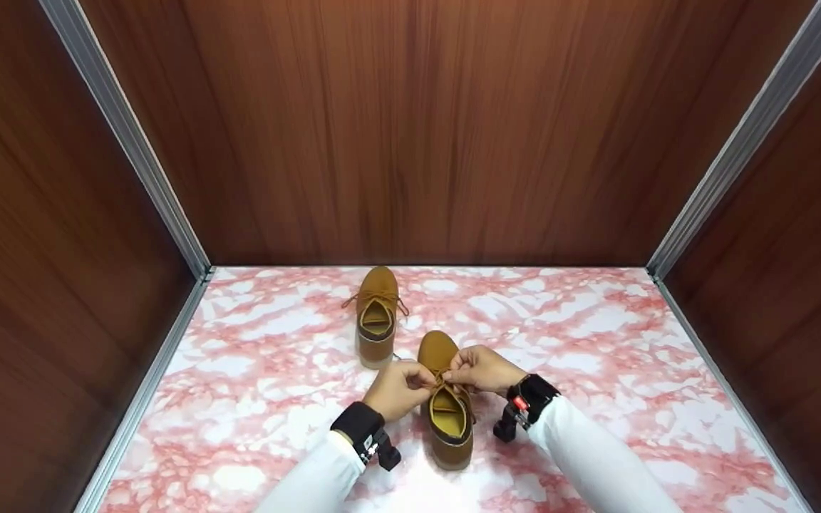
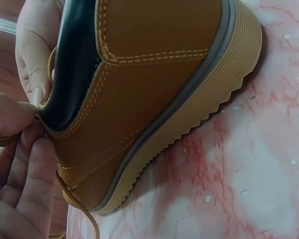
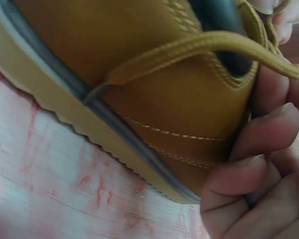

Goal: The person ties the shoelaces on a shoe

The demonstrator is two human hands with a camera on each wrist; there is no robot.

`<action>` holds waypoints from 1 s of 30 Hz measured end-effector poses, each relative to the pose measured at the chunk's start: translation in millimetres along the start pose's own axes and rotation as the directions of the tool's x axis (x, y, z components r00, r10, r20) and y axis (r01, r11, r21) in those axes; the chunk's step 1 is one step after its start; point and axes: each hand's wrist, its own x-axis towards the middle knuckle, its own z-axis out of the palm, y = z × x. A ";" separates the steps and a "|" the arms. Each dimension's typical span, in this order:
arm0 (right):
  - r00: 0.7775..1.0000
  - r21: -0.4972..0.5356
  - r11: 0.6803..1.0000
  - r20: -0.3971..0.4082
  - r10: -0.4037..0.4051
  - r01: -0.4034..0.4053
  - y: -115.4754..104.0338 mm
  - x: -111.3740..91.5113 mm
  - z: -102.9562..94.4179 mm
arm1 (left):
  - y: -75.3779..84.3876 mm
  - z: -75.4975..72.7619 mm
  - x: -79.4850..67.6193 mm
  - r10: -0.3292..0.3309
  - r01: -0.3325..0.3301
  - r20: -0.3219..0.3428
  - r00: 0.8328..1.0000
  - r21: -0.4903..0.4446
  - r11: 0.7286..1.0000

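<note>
A tan lace-up shoe [image 1: 451, 450] stands on the table, toe pointing away, with both hands over its lacing. My left hand [image 1: 398, 390] pinches a shoelace between thumb and fingers at the top of the lacing. From the other side, my right hand [image 1: 487, 369] also pinches the shoelace there, its fingertips close to the left ones. One lace end [image 2: 79, 204] hangs down the shoe's left side in the left wrist view. In the right wrist view, another lace end [image 3: 204, 44] with a dark tip lies across the right side. The knot itself is mostly hidden by fingers.
A matching tan shoe [image 1: 378, 281] stands farther back and to the left, its laces tied in a bow. The red-and-white marbled tabletop [image 1: 581, 320] is bounded by a brown wood-grain back panel [image 1: 425, 142] and side panels with grey metal edging.
</note>
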 end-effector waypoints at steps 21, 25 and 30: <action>0.974 -0.088 0.991 -0.195 -0.115 0.099 2.1 -0.6 16.1 | 2.1 1.3 -0.3 -0.007 0.007 -0.016 1.000 -0.012 1.000; 0.957 -0.155 0.975 -0.218 -0.190 0.158 4.5 -4.8 19.4 | 0.6 1.5 -0.9 0.000 0.000 -0.019 1.000 -0.006 1.000; 0.946 -0.178 0.964 -0.225 -0.235 0.197 10.1 -10.6 19.4 | -2.3 1.5 -1.5 0.007 -0.007 -0.017 1.000 -0.011 1.000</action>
